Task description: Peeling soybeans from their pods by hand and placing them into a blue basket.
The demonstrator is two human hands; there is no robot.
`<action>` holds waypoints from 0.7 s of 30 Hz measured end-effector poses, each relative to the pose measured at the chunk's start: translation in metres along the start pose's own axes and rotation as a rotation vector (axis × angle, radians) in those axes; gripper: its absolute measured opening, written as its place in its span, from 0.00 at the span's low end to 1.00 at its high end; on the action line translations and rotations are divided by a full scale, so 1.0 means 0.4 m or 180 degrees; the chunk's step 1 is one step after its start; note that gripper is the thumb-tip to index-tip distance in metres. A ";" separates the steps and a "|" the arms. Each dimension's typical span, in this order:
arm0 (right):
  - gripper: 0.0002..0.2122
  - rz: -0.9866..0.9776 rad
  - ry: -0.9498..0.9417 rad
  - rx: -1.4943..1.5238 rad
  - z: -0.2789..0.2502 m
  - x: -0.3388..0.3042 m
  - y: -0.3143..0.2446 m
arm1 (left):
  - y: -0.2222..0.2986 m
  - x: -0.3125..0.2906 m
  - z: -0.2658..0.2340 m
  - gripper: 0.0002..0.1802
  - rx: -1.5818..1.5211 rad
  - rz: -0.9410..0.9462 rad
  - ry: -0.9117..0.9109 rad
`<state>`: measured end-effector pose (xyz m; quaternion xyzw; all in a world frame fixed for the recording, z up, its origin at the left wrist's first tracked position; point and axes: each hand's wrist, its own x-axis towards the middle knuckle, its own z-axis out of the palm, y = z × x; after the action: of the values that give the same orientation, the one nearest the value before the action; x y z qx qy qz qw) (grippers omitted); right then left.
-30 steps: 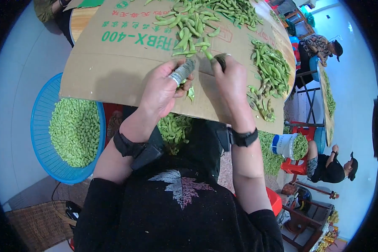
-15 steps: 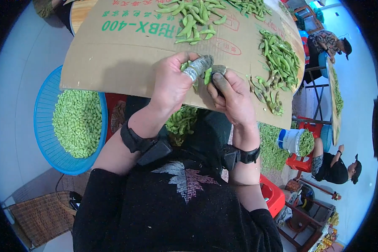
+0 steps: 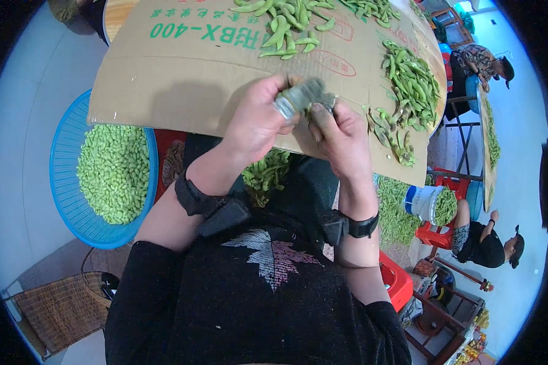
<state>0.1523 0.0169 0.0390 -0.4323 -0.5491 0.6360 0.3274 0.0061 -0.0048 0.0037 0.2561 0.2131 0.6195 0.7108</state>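
My left hand (image 3: 259, 115) is closed, its thumb wrapped in grey-green cloth or tape and smeared by motion. Pressed close against it, my right hand (image 3: 344, 134) pinches with a dark-stained thumb. The fingers almost wholly hide the green bean pod between them. Both hands are above the near edge of a cardboard sheet (image 3: 182, 91) on the table. A pile of green bean pods (image 3: 286, 24) lies beyond them, and a larger pod pile (image 3: 411, 85) is to the right. Several darkened pods (image 3: 393, 134) rest nearest my right hand.
A blue basket (image 3: 61, 170) of shelled green beans (image 3: 112, 173) stands at the left. More pods (image 3: 266, 173) lie on my lap. On the right are a white-and-blue bucket (image 3: 421, 201) of pods, red stools (image 3: 396, 283) and two people working. A wicker chair (image 3: 58, 313) is at lower left.
The left thumb has shifted right and over the right fingertips. The green pod that showed between the hands is now mostly covered. My view has shifted slightly.
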 end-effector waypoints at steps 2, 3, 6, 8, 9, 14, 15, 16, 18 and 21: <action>0.05 -0.1323 0.0463 -0.2034 -0.013 0.022 0.042 | -0.002 0.003 0.030 0.13 0.0703 0.0211 0.0289; 0.05 -0.1327 0.0453 -0.2040 -0.019 0.021 0.054 | -0.007 0.006 0.026 0.10 0.0841 0.0348 0.0507; 0.07 0.0277 0.0079 0.0493 0.021 0.009 -0.022 | -0.001 0.004 0.008 0.07 0.0633 0.0414 0.0713; 0.08 0.0386 -0.0079 0.0450 0.020 0.027 -0.022 | 0.007 -0.004 -0.028 0.08 0.0167 0.0436 0.0483; 0.08 0.0491 -0.0227 0.0411 0.020 0.042 -0.022 | 0.012 -0.010 -0.039 0.08 0.0170 0.0446 0.0497; 0.10 -0.1118 0.0423 -0.2552 -0.005 0.198 -0.032 | 0.037 -0.033 -0.049 0.14 0.0968 0.0310 0.0600; 0.10 -0.1852 0.0697 -0.3544 -0.002 0.222 -0.029 | 0.038 -0.039 -0.046 0.14 0.1523 0.0073 0.0458; 0.10 -0.1626 0.0632 -0.3941 0.006 0.235 -0.032 | 0.054 -0.047 -0.019 0.15 0.1925 -0.0104 0.0119; 0.11 -0.1482 0.0588 -0.4384 0.001 0.250 -0.025 | 0.054 -0.053 -0.015 0.16 0.3030 0.0177 -0.0178; 0.12 -0.1581 0.0721 -0.3625 -0.028 0.223 -0.011 | 0.054 -0.053 -0.006 0.15 0.3974 0.0327 -0.0274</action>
<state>0.1257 0.1019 0.0263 -0.4630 -0.8475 0.0993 0.2399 -0.0152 -0.0234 0.0151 0.6576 0.4933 0.4008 0.4045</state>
